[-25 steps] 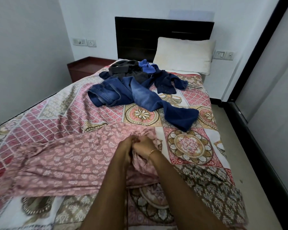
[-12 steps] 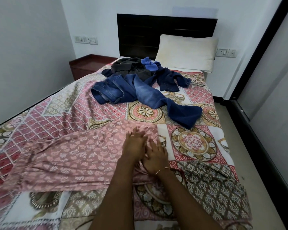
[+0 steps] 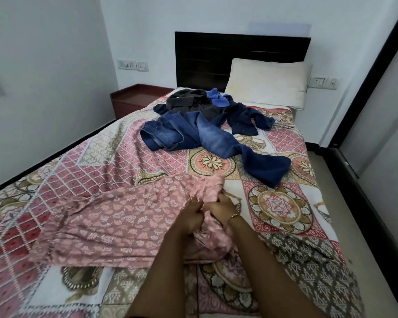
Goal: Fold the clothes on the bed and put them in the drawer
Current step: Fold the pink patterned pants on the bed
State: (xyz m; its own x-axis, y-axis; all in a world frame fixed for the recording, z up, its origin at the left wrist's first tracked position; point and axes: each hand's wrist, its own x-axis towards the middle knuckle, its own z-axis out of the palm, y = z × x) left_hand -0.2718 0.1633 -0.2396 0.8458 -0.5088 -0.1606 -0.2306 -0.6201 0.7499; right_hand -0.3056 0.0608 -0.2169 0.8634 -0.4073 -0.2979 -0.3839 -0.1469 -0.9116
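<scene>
A dusty-pink garment with a pale floral print is lying spread across the near half of the bed covered in a pink, red and beige patterned sheet, its long part stretching away to the left, its right end bunching into thick folds. No label or writing is showing on it. The left hand is closing around that bunched end, fingers curling into the cloth. The right hand, a thin gold bracelet sitting at its wrist, is gripping the same bunch just beside it, the two hands nearly touching. Further up the bed, a pair of blue denim jeans is sprawling open, one leg trailing towards the right edge. Behind it a dark navy top, a charcoal grey garment and a bright blue cloth are lying heaped together. A cream pillow is leaning against the dark wooden headboard. A reddish-brown bedside cabinet is standing at the left.
</scene>
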